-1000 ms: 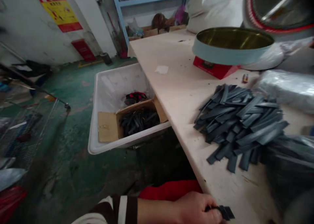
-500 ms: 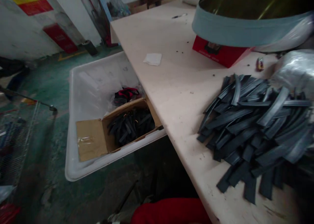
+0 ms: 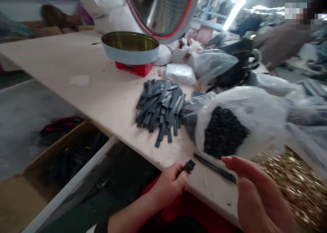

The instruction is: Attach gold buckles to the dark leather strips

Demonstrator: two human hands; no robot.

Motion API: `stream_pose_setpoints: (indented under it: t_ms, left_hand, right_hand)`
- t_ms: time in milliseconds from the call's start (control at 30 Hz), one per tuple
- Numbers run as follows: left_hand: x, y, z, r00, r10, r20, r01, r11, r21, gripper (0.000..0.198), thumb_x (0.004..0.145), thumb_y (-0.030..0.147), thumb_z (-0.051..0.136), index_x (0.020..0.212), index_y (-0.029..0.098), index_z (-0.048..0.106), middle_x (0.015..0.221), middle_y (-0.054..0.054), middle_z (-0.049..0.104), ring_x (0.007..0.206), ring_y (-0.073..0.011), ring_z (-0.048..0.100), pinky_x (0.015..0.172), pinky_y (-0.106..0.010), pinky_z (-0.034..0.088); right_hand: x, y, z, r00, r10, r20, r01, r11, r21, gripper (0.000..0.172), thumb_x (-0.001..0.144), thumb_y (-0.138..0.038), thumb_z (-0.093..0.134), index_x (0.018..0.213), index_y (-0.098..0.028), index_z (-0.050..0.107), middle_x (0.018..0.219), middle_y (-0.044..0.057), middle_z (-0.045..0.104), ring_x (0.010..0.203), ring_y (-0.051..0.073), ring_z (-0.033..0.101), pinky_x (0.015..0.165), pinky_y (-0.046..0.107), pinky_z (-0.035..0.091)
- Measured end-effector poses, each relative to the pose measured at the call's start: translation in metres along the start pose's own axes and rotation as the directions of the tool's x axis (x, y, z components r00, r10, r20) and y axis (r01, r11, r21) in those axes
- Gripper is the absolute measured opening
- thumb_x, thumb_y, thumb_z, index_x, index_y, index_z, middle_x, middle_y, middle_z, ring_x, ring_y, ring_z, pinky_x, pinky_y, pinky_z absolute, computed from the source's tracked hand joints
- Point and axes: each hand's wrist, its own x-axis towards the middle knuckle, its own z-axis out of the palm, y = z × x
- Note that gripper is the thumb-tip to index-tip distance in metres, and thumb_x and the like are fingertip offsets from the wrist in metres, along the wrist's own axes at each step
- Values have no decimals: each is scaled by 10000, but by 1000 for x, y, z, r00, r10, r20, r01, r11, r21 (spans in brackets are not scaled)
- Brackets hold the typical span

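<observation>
The left hand [image 3: 168,185] is clenched, its grip closed on a small dark strap piece [image 3: 188,166] whose squared end pokes out past the knuckles, right at the near edge of the pale surface [image 3: 76,61]. The right hand [image 3: 258,192] is released, fingers [image 3: 236,165] flat and together, holding nothing; it hovers just beside a clear plastic bag [image 3: 258,113] bulging with small black bits.

Between the two hands a long thin dark strip [image 3: 214,167] lies flat on the surface. Beyond the left grip sits a loose heap of flat grey-blue strips [image 3: 159,105], matte and rectangular, fanned over one another. Farther off, a round shallow tin [image 3: 130,47], brassy inside with a pale blue wall, rests on a red box [image 3: 134,68]; its contents cannot be made out. To the right of the open hand is a blurred mass of small gold-coloured pieces [image 3: 293,182]. Below and left of the clenched grip, a cardboard box [image 3: 46,158] holds dark pieces, blurred.
</observation>
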Motion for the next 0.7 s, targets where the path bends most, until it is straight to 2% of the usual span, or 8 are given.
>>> stream_pose_setpoints:
  t_ms: [100,167,267,333,400,500,633,700]
  left_hand:
    - [8,18,31,988,-19,154,5,996,90,198,859,351,397,852,165,464,549,57,461,429,-63,370,446,-175,300]
    - [9,23,56,969,-29,244,-16,983,181,197,859,349,390,845,165,461,552,54,468,433,-68,386,434,-178,301]
    - [10,21,91,945,-15,328,-103,935,340,198,858,316,385,758,163,462,562,44,469,469,-71,421,448,-178,311]
    - [10,17,110,942,-24,335,-124,902,413,188,857,292,375,759,160,466,573,40,479,476,-74,431,453,-183,321]
    - [12,13,124,940,-43,337,-108,903,416,159,835,252,407,953,167,469,622,44,514,494,-82,460,473,-188,354]
    - [15,11,139,927,-61,370,-79,933,351,452,796,184,431,1227,202,296,742,35,556,567,-94,517,535,-204,407]
    - [25,8,152,953,-39,300,-81,921,380,389,795,168,386,1182,169,346,739,23,550,527,-84,483,527,-212,394]
    - [32,6,156,962,-45,268,-67,916,396,363,794,184,400,1155,163,361,741,19,558,520,-87,480,528,-218,395]
  right_hand:
    - [-17,21,-32,973,222,-55,-223,975,-6,289,820,-428,520,994,-213,604,921,63,608,820,196,571,769,336,461]
    - [-28,35,-48,939,343,27,-343,932,118,341,781,-477,546,976,-203,607,874,52,616,767,184,569,729,316,467]
    - [-41,49,-66,899,404,169,-437,846,304,324,733,-484,600,867,-188,607,765,25,604,706,162,551,663,275,457]
    - [-48,57,-77,878,430,211,-479,802,358,305,718,-480,620,772,-180,595,678,3,572,639,138,512,612,252,430]
    - [-54,68,-89,863,461,208,-506,769,391,314,728,-486,612,740,-174,587,633,-10,541,601,122,471,585,240,400]
    - [-61,87,-100,847,498,185,-523,721,455,315,763,-491,583,762,-176,587,615,-24,508,606,114,446,594,231,378]
    - [-67,102,-100,835,486,257,-541,638,548,323,758,-500,593,779,-177,578,636,-25,521,626,118,463,623,238,379]
    - [-68,105,-100,838,479,260,-536,640,550,325,746,-499,609,764,-176,578,655,-17,546,649,129,482,643,247,384]
